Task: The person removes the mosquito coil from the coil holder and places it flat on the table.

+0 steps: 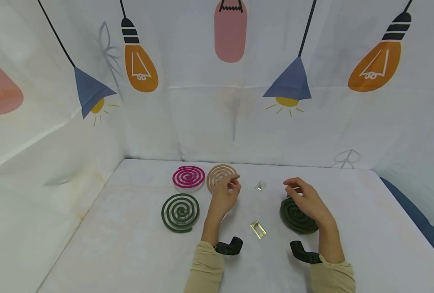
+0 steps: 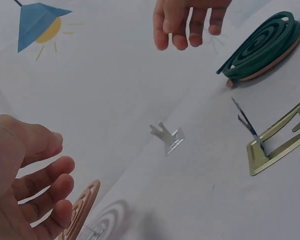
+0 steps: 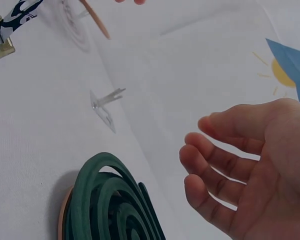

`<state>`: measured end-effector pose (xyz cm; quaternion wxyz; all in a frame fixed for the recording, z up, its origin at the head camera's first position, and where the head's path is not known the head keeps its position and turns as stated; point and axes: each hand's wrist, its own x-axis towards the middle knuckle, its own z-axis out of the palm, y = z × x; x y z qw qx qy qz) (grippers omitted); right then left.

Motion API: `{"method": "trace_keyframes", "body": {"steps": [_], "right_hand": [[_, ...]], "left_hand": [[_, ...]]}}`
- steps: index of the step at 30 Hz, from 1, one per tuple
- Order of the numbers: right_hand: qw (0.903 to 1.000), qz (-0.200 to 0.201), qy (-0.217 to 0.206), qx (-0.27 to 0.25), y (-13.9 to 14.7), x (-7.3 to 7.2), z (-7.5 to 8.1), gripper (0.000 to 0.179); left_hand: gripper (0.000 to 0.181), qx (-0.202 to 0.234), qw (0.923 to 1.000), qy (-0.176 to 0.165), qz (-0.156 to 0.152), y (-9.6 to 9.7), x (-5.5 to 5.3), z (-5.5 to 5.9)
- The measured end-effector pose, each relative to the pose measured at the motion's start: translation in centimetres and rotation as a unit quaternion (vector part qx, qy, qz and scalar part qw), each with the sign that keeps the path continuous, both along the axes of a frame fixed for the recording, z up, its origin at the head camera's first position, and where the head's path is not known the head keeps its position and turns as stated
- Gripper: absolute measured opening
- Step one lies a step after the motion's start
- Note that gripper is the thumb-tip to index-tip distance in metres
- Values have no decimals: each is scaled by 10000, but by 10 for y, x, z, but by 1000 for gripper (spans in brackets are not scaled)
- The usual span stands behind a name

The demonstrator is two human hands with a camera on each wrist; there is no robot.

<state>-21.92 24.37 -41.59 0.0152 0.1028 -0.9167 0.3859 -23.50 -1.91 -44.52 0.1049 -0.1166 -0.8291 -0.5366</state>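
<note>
L hand (image 1: 225, 197) + R hand (image 1: 308, 201): fingers loosely curled, nothing held. Green coil stack (image 1: 293, 219) nr R hand, approx 3 o'clock of gold stand (image 1: 255, 231). Prob light, stiff, brittle; grip outer rim.

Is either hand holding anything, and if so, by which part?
Nothing is held: the left hand is empty near the tan coil, the right hand empty near the stacked coils.

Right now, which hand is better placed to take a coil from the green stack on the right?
Likely the right hand: it is close to the green stack, fingers loosely bent, holding nothing visible. The left hand looks free too, but is farther away, near the tan coil.
</note>
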Motion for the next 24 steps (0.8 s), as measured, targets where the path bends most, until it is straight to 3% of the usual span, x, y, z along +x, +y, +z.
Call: {"method": "trace_keyframes", "body": {"steps": [6, 12, 18, 24], "right_hand": [[9997, 104, 43, -219, -8, 0, -2, 32], [9982, 379, 213, -411, -32, -1, -4, 32], [9967, 578, -43, -569, -53, -4, -8, 34], [9945, 726, -128, -738, -68, -9, -16, 37]], "left_hand": [[30, 385, 9955, 531, 690, -12, -4, -3], [39, 295, 9896, 335, 1364, -19, -6, -6], [45, 215, 9869, 107, 1593, -24, -7, -10], [50, 188, 9881, -58, 1524, -26, -8, -14]]}}
